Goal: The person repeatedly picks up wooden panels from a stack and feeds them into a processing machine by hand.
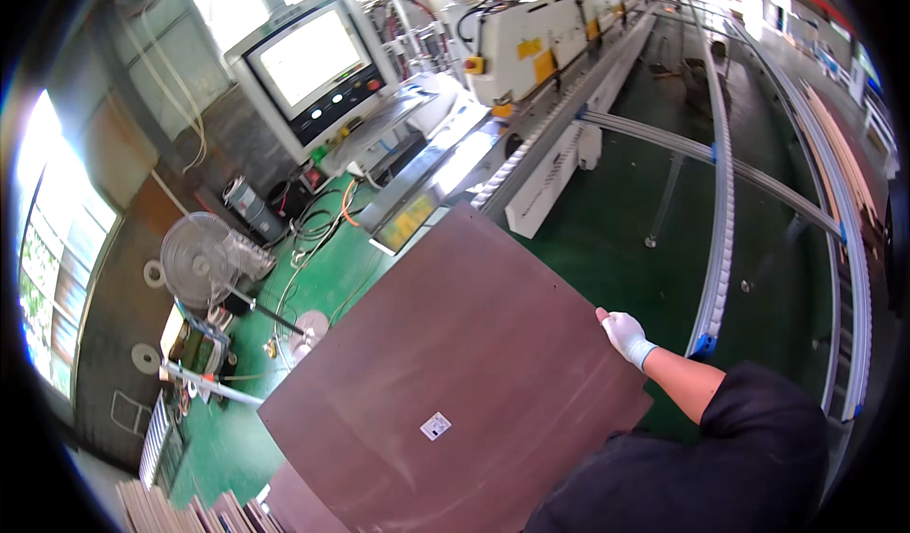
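Note:
A large brown panel (483,343) with a small white label fills the lower middle, tilted, its upper corner close to the front end of a long edge-processing machine (531,45). My right hand (623,336), in a white glove, grips the panel's right edge with closed fingers. My left hand is not in view. Another brown panel (299,509) shows beneath the lower left corner of the held one.
A roller rail frame (718,249) runs along the right. At left stand a pedestal fan (194,258), hoses on the green floor and a wheeled item. A control screen (303,59) is at upper left. Stacked boards (166,509) sit bottom left.

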Demonstrator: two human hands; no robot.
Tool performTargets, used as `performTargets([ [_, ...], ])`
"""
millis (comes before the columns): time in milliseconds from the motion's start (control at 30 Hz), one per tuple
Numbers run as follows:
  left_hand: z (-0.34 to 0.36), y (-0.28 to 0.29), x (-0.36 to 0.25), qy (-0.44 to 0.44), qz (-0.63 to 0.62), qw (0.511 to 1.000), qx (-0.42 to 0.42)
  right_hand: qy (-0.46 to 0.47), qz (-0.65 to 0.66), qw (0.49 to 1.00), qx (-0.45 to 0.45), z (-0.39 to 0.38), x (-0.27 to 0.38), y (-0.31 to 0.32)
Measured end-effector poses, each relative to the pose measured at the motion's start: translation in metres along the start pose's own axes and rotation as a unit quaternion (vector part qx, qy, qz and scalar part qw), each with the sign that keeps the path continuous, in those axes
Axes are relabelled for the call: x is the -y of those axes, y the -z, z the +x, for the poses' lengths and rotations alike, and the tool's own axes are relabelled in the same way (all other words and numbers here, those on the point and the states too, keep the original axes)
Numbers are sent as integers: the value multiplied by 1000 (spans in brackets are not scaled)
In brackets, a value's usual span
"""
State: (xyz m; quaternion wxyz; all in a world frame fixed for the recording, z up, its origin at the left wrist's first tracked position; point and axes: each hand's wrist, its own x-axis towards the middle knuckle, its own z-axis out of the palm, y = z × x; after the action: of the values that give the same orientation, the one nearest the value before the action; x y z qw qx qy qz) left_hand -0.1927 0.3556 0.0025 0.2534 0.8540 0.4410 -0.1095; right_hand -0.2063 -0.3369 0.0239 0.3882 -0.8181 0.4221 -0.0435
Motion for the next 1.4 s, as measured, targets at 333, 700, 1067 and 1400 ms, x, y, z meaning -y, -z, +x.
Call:
performTargets([
  [333,24,-34,-105,-36,-32,998,38,-67,147,982,-94,-5,-78,74],
  [700,69,-115,-256,-180,-285,939,62,-134,227,932,-250,-1,-73,124],
  [1067,36,-126,-375,-344,37,938,-8,-172,413,857,-255,-79,-129,125],
  [1400,26,-130,-480,-490,56,858,143,-240,305,891,-236,-115,-132,107],
])
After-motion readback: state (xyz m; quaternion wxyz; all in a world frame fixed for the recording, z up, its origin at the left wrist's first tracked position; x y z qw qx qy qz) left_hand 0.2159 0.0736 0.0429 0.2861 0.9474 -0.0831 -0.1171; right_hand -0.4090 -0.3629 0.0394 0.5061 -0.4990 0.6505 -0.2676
